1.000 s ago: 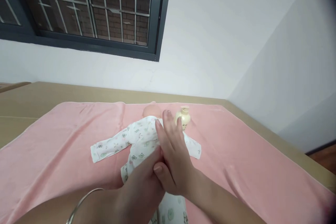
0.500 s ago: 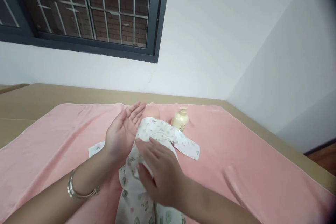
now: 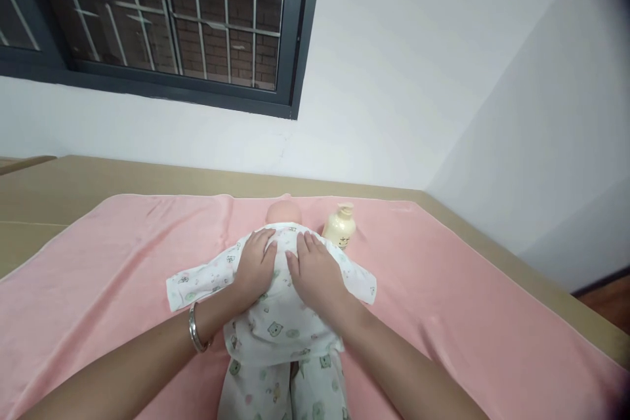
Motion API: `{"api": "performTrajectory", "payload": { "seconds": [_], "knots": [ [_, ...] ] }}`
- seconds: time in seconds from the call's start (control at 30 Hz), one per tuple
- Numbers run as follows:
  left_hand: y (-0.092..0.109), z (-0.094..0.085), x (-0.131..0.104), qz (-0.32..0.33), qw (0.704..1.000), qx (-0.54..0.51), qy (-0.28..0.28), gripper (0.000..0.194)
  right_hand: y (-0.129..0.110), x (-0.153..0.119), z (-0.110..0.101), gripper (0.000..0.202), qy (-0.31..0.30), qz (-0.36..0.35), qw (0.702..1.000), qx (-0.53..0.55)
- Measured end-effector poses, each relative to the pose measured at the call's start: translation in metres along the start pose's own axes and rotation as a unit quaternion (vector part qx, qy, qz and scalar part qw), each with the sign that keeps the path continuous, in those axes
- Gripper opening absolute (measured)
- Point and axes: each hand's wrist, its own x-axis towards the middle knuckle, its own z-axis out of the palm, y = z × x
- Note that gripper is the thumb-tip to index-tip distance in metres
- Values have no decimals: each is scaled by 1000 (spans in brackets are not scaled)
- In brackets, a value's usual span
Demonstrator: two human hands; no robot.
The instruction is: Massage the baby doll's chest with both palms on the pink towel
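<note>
A baby doll [image 3: 284, 212] lies on a pink blanket, its bald head away from me. It wears a white printed top [image 3: 283, 325] with the sleeves spread to both sides, and matching trousers [image 3: 263, 390]. My left hand [image 3: 256, 264] rests flat on the left of the upper part of the top, fingers stretched out. On the right of it lies my right hand [image 3: 315, 272], also flat with the fingers extended. Both thumbs point inward, and a strip of cloth shows between the hands. A silver bangle [image 3: 195, 328] circles my left wrist.
A cream pump bottle [image 3: 339, 226] stands just right of the doll's head. The pink blanket [image 3: 443, 275] has some creases and covers most of a wooden surface [image 3: 162, 172]. Behind rise a white wall [image 3: 384, 79] and a barred window [image 3: 167, 20].
Both hands, raised over the doll with the left palm turned up, have come down flat onto the top. The doll's left-side sleeve now shows fully.
</note>
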Motion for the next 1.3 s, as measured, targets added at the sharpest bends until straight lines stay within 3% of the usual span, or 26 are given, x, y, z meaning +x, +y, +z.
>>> {"api": "performTrajectory", "payload": {
  "seconds": [0.1, 0.2, 0.27, 0.37, 0.47, 0.63, 0.8, 0.93, 1.07, 1.2, 1.3],
  "knots": [
    [-1, 1, -1, 15, 1000, -3, 10, 38, -12, -12, 1, 52, 3, -103, 995, -8],
    [-2, 2, -3, 26, 999, 1, 19, 38, -6, -7, 1, 50, -21, -200, 979, 40],
    [-2, 3, -5, 37, 999, 24, 24, 38, 7, 6, 0, 52, -38, -156, 985, 68],
    [1, 3, -7, 44, 995, 85, 32, 37, 22, 21, 0, 62, -34, -32, 996, 77],
    [4, 0, -5, 33, 988, 148, 14, 39, 15, 15, 1, 60, -19, 16, 999, 26],
    [6, -6, 6, 41, 978, 196, -52, 40, -8, -8, -4, 55, -11, -26, 999, -35],
    [23, -1, -16, 44, 964, 251, -74, 49, 15, 14, -3, 60, -43, -26, 996, 67],
    [35, 2, -32, 33, 965, 241, -99, 52, 27, 27, 1, 57, -31, -43, 995, 88],
    [26, -7, -9, 13, 967, 216, -138, 53, 8, 10, 0, 52, -11, -30, 999, 43],
    [13, -11, 10, 7, 967, 220, -131, 52, -6, -3, -3, 50, -7, -44, 999, 25],
    [17, -5, -5, 40, 964, 241, -100, 52, 7, 8, -4, 49, -17, -44, 996, 72]
  ]
}}
